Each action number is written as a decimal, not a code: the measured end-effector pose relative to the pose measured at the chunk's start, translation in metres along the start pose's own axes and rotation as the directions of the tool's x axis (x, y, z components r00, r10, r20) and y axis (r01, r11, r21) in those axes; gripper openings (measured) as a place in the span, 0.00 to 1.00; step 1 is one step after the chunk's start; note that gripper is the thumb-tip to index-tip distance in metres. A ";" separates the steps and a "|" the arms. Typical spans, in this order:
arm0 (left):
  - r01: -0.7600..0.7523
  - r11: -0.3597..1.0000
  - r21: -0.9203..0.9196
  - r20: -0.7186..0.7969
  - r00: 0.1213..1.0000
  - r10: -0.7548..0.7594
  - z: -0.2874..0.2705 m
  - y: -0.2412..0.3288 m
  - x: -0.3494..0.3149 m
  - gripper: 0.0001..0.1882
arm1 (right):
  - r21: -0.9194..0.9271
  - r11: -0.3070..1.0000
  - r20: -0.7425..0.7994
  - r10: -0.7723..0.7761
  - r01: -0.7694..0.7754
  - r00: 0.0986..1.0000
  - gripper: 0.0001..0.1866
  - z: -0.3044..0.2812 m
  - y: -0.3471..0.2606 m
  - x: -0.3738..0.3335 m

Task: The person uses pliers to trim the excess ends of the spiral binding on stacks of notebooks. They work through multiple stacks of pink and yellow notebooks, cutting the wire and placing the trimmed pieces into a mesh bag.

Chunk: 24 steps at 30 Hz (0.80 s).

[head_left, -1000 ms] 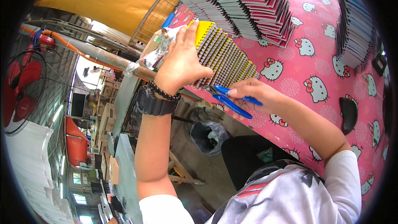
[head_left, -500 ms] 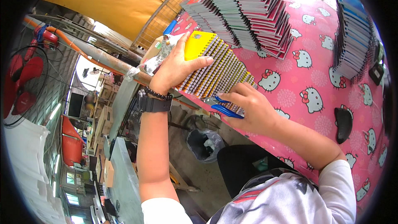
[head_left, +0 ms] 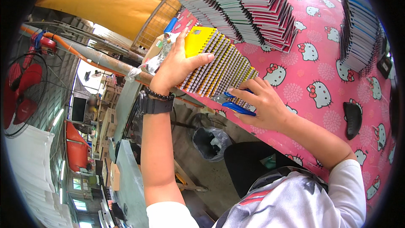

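Observation:
A leaning stack of yellow spiral notebooks [head_left: 225, 61] stands at the table's edge, its bound sides facing me. My left hand [head_left: 175, 67] grips the far left end, thumb across the spirals and fingers behind the yellow top cover. In my right hand [head_left: 270, 105] is a pair of blue-handled pliers [head_left: 239, 108]. Their metal jaws are at the lower part of the spiral edges, against or very near the coils. Whether the jaws bite on a wire is too small to tell. My right fingers cover part of the stack's lower right end.
Red, green and orange notebook stacks [head_left: 265, 12] stand behind. A blue-covered stack [head_left: 358, 29] rises at the right on the pink patterned tablecloth [head_left: 295, 90]. Near it lies a black curved object [head_left: 352, 120]. A lined waste bin [head_left: 211, 143] sits on the floor below the edge.
The pliers in my right hand have shifted a little right along the spiral edges, toward the stack's lower end. My left hand keeps its grip. The whole view has tilted slightly.

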<state>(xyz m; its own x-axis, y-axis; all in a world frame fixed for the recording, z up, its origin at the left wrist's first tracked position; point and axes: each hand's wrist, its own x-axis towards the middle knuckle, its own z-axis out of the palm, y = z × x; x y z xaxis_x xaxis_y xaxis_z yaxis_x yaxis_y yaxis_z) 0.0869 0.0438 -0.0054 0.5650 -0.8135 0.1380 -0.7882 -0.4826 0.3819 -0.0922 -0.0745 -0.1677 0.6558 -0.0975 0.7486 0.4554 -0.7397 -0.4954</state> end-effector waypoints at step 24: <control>-0.009 0.998 -0.056 -0.019 1.000 0.008 0.004 0.000 0.000 0.58 | 0.628 0.631 0.361 0.282 -0.455 0.889 0.22 0.009 0.021 -0.012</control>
<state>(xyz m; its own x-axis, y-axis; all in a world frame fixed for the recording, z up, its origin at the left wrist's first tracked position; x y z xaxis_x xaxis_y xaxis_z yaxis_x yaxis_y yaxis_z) 0.0854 0.0428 -0.0085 0.5634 -0.8109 0.1582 -0.7783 -0.4566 0.4311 -0.0857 -0.0829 -0.1910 0.9287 -0.0554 0.3668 0.3671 -0.0041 -0.9302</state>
